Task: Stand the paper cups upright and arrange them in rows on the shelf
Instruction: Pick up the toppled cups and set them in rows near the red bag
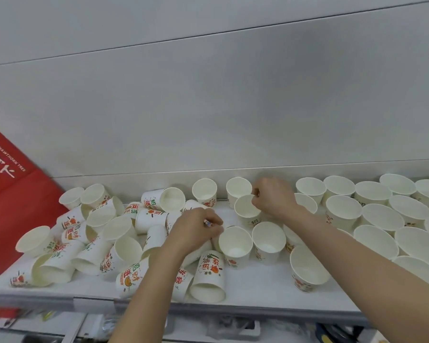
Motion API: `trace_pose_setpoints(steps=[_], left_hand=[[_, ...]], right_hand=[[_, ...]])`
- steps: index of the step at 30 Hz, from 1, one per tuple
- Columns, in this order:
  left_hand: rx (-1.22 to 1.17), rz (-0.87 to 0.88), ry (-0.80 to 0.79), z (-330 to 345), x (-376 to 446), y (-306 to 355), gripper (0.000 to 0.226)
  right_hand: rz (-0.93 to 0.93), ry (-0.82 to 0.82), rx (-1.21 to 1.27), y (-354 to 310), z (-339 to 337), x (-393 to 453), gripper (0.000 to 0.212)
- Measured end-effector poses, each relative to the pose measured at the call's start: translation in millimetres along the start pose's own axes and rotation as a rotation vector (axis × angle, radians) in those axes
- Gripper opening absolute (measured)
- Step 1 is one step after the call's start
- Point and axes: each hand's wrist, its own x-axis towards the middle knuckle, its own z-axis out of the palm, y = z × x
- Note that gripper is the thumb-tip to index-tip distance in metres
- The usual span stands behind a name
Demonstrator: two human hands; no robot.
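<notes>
White paper cups with red and green print cover the white shelf (255,285). On the left lies a jumble of tipped cups (102,243), several on their sides. On the right stand upright cups in rows (372,214). My left hand (196,229) pinches the rim of an upright cup (235,246) near the shelf's middle. My right hand (274,196) grips the rim of another upright cup (247,209) farther back. A cup (209,278) lies tipped mouth-forward near the front edge.
A red bag with white lettering (8,184) stands at the shelf's left end. A grey back panel (208,107) rises behind the cups. Below the front edge a lower level (233,328) holds blurred items.
</notes>
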Motion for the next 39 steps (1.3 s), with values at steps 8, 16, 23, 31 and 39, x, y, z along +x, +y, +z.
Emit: trace_pose_setpoints(steps=[8, 16, 23, 31, 39], left_hand=[[0.199, -0.024, 0.016, 7.1, 13.3, 7.5, 0.041], [0.407, 0.119, 0.112, 18.7, 24.1, 19.2, 0.029], [0.344, 0.071, -0.021, 27.2, 36.4, 28.8, 0.034], [0.53, 0.234, -0.147, 32.1, 51.0, 11.2, 0.073], [0.105, -0.001, 0.152, 39.3, 39.7, 9.1, 0.062]], right_hand=[[-0.167, 0.227, 0.141, -1.3, -9.5, -45.4, 0.021], [-0.468, 0.238, 0.017, -11.2, 24.3, -160.8, 0.05], [-0.478, 0.222, -0.19, -17.8, 32.0, -159.3, 0.06], [-0.524, 0.436, -0.153, -8.7, 37.5, -153.1, 0.044], [-0.517, 0.496, -0.073, -5.2, 33.8, -151.9, 0.024]])
